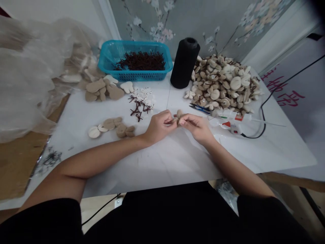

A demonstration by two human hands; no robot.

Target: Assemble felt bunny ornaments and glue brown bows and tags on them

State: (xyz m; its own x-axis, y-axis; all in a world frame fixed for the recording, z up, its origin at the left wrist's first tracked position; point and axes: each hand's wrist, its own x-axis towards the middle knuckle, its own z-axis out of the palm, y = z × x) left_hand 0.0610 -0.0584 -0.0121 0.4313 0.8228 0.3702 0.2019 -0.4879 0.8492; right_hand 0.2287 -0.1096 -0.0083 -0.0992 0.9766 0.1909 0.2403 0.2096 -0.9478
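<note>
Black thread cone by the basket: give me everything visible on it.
The thread cone is a tall, matte black spool, slightly wider at the base, with a hollow core open at the top. It looks fully wound. It stands upright on the white table, at the right end of the blue basket and left of the heap of tan fabric pieces, some of which lie against its base. No hand touches it.

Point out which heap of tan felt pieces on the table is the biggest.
The pile of felt pieces right of the black thread cone, far larger than the brown felt pieces before the teal basket or the small cluster near the left hand.
</note>
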